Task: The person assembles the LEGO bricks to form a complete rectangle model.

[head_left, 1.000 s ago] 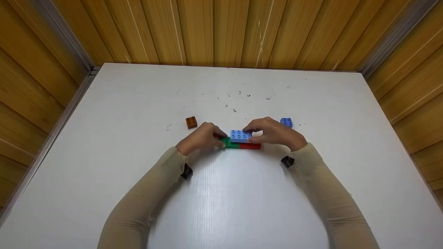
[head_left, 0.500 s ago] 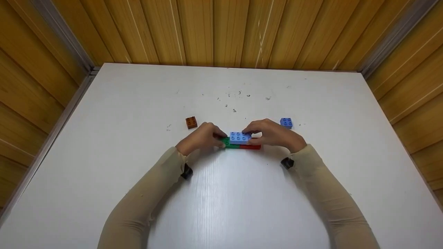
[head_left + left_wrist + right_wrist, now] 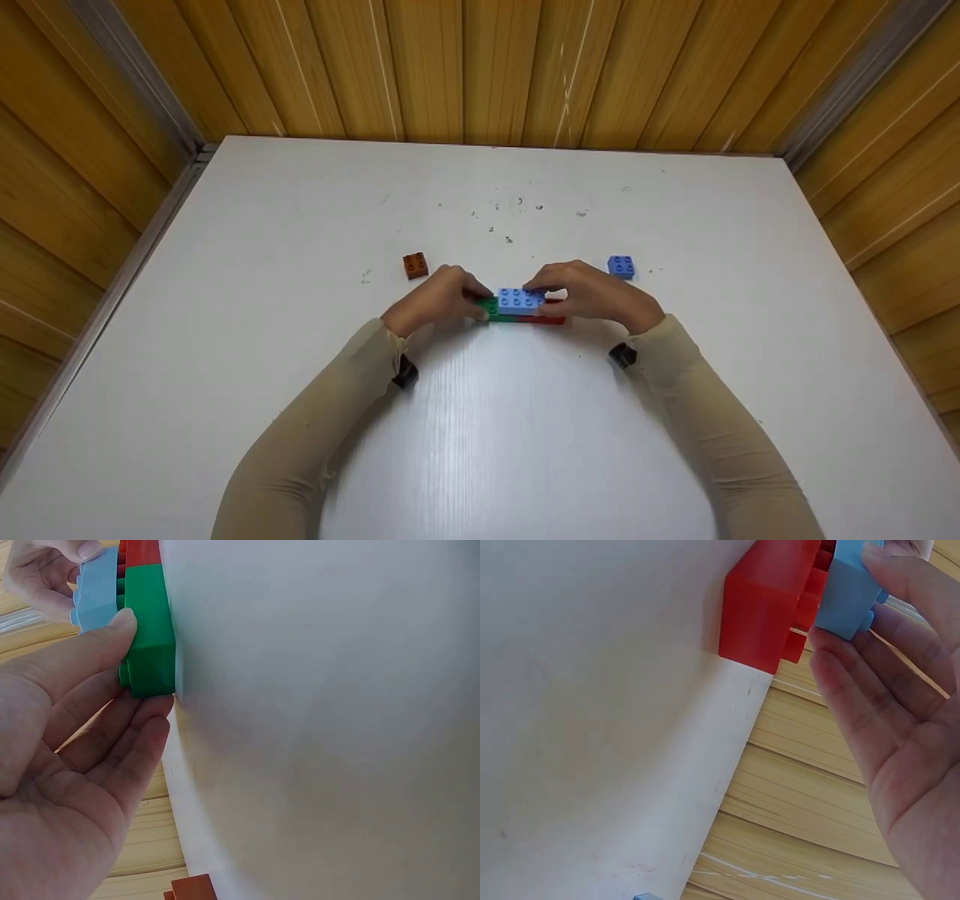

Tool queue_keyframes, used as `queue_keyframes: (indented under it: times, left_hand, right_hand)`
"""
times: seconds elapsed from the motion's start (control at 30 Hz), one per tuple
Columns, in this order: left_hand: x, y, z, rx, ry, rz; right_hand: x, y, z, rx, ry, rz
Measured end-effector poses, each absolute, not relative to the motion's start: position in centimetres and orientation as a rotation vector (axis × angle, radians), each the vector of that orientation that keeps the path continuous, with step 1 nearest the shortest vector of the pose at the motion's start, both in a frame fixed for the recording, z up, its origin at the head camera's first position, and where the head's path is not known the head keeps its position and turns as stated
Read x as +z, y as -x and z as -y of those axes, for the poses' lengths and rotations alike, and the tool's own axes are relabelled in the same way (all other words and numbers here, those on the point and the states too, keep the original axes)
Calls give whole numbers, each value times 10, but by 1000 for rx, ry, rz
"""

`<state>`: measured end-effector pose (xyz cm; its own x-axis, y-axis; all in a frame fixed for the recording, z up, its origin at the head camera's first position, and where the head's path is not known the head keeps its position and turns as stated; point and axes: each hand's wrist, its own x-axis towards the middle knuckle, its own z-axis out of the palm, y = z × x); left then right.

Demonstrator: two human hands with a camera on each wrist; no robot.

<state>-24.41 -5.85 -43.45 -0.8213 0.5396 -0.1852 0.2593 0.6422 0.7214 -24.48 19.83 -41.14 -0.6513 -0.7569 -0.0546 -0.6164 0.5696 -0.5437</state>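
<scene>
A green toy brick (image 3: pixel 152 634) and a red toy brick (image 3: pixel 759 619) lie end to end on the white table. My left hand (image 3: pixel 439 298) pinches the green brick at its left end, thumb on the near side. In my right hand (image 3: pixel 596 295) is a light blue brick (image 3: pixel 517 301) with two rows of studs, pinched by its right end. It sits over the joint between green and red, along their studs. In the right wrist view a thin gap shows between the red studs and the light blue brick; whether it touches the green studs, I cannot tell.
A small brown brick (image 3: pixel 415 265) lies beyond my left hand, and a small blue brick (image 3: pixel 621 266) beyond my right. The white table (image 3: pixel 480 420) ends at a wood-look panel wall (image 3: pixel 495 71) at the back; similar panels flank both sides.
My right hand has lowered the light blue brick slightly toward the green and red bricks. My left hand keeps its grip on the green brick without visible movement.
</scene>
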Motion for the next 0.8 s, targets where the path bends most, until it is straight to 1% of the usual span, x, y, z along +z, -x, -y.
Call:
queue_keyframes:
  times: [0.4,0.8]
  left_hand:
    - [-434,244,60,994,-669,-2487]
    - [-435,245,61,1033,-665,-2471]
  right_hand:
    - [-405,239,-194,-597,1098,-2561]
    - [-405,240,-193,-557,1164,-2568]
